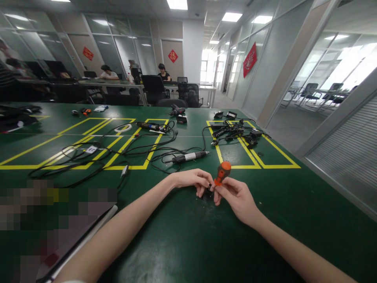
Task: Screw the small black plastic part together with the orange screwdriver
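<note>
My right hand point(239, 197) is closed round the lower end of a screwdriver point(223, 172) with an orange and dark grey handle. The handle leans up and to the right, and its shaft is mostly hidden by the fingers. Close beside it, my left hand point(196, 179) has its fingertips pinched on a small black part point(210, 186), too small to make out fully. Low between both hands, near the table surface, is a dark round piece point(207, 195), partly covered by fingers. The two hands almost touch.
On the green table point(165, 243), an electric screwdriver point(190, 157) lies beyond my hands amid looped black cables. A heap of black parts point(235, 131) sits to the right inside yellow tape lines. Farther back lies a power drill point(177, 110). A blurred-out area covers the lower left.
</note>
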Motion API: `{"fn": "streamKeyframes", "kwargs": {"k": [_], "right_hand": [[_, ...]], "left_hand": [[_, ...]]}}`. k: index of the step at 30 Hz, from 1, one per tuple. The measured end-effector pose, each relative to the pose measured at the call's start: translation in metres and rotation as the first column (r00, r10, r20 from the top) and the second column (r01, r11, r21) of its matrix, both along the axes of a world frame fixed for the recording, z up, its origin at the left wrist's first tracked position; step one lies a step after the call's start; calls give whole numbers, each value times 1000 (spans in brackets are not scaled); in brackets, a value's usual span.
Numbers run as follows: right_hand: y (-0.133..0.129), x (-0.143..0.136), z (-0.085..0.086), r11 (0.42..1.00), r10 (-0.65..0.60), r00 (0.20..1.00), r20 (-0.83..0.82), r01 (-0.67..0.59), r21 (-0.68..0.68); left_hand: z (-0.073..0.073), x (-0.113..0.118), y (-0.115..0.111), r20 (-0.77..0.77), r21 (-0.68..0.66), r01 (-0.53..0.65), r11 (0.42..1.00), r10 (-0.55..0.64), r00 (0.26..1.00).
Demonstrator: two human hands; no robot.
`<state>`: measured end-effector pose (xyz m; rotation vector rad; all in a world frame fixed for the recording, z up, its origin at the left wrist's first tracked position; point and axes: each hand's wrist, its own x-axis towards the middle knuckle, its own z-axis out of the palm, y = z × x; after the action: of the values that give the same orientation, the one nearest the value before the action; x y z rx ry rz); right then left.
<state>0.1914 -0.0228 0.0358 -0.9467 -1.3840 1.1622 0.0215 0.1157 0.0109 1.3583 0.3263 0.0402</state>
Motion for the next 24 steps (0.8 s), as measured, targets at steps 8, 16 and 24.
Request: {"fn": "streamKeyframes", "kwargs": {"k": [8, 16, 24], "right_hand": [[-1, -4, -6, 998, -66, 997, -49, 67, 16], [1, -4, -5, 996, -89, 996, -23, 90, 29], [2, -5, -12, 995, -91, 992, -84, 94, 37]], "left_hand": [[4, -1, 1, -37, 1, 62, 998, -62, 997], [36, -10, 4, -295, 409, 114, 905, 13, 955], [35, -6, -2, -306, 294, 128, 947, -34, 951]]}}
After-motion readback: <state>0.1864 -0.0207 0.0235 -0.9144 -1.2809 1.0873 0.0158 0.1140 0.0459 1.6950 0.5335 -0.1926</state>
